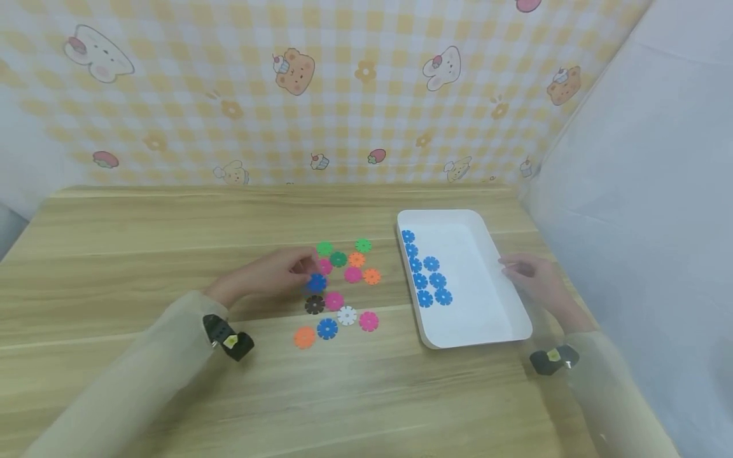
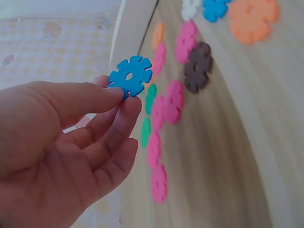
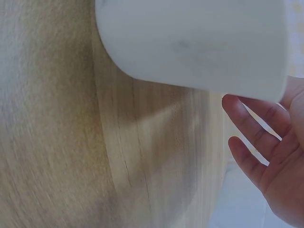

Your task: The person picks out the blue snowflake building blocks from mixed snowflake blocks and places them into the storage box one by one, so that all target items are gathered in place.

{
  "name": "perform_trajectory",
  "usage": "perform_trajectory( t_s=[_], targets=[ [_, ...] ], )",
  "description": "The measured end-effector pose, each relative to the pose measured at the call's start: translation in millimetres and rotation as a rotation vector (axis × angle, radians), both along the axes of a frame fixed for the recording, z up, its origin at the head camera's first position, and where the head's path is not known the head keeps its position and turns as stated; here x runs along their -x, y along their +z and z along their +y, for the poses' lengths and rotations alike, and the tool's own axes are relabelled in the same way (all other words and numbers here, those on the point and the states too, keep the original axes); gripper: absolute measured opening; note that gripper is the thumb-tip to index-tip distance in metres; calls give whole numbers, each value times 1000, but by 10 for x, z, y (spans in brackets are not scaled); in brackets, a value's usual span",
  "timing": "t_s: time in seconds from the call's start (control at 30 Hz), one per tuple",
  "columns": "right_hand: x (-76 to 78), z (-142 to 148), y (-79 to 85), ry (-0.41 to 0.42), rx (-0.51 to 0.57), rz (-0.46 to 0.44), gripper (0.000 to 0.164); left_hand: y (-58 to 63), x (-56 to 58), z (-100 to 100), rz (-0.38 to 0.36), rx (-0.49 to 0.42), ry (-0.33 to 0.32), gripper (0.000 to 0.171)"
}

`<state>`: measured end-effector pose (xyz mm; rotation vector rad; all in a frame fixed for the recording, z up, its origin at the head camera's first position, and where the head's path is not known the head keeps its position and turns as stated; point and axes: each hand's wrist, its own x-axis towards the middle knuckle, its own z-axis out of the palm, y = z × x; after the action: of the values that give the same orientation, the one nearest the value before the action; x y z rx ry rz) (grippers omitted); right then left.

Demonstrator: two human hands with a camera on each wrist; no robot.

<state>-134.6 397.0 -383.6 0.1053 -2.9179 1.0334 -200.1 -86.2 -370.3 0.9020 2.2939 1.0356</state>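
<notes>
Between thumb and fingertips, my left hand (image 1: 279,272) pinches a blue snowflake disc (image 2: 130,76), a flat notched round with a hole in its centre. It is held above the loose discs in the middle of the table. A white tray (image 1: 518,304) lies to the right, with several blue discs (image 1: 438,280) along its left side. My right hand (image 1: 534,280) grips the tray's right rim, thumb on one side and fingers against the outer wall. In the right wrist view the lower fingers (image 3: 249,156) spread loosely below the rim.
Loose discs lie left of the tray: green (image 1: 363,245), orange (image 1: 305,337), pink (image 1: 369,321), dark brown (image 1: 314,305), white (image 1: 346,315) and blue (image 1: 327,329). A checked cloth (image 1: 355,114) hangs behind the wooden table (image 1: 143,254). White sheeting (image 1: 641,178) borders the right side.
</notes>
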Motion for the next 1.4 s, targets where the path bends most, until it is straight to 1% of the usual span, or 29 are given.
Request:
perform_trajectory(
  t_s=[0.17, 0.27, 0.37, 0.43, 0.5, 0.6, 0.73, 0.87, 1.03, 1.13, 1.2, 1.27, 1.4],
  targets=[
    [-3, 2, 2, 0, 7, -5, 28, 107, 78, 287, -1, -22, -44, 18],
    [-5, 8, 2, -3, 7, -18, 28, 152, 136, 487, 6, -17, -59, 17],
    [-6, 19, 0, 0, 15, -25, 29, 189, 197, 699, 11, -22, -58, 16],
    [-4, 24, -4, 2, 25, -24, 29, 198, 244, 849, 12, -50, -62, 16],
    [0, 27, -12, 3, 30, -23, 28, 200, 293, 1003, 7, -96, -80, 17],
    [4, 31, -23, 2, 31, -24, 28, 196, 366, 1232, 10, -143, -110, 18],
    [8, 24, -27, 6, 24, -18, 29, 214, 442, 1513, 16, -155, -116, 19],
    [6, 15, -11, 1, 17, -15, 29, 230, 505, 1749, -3, -165, -106, 20],
    [-19, 26, 32, -8, 3, -13, 29, 241, 578, 1989, 1, -123, -83, 19],
    [-13, 18, 48, -1, 0, -6, 29, 239, 617, 2090, 3, -76, -50, 19],
    [-2, 14, 46, -1, 0, -8, 29, 230, 645, 2139, 16, -47, -38, 20],
    [7, 14, 36, -2, 3, -13, 29, 205, 676, 2178, 38, -16, -30, 21],
    [14, 20, 4, -7, 23, -12, 28, 104, 740, 2229, 77, 47, -28, 24]
  ],
)
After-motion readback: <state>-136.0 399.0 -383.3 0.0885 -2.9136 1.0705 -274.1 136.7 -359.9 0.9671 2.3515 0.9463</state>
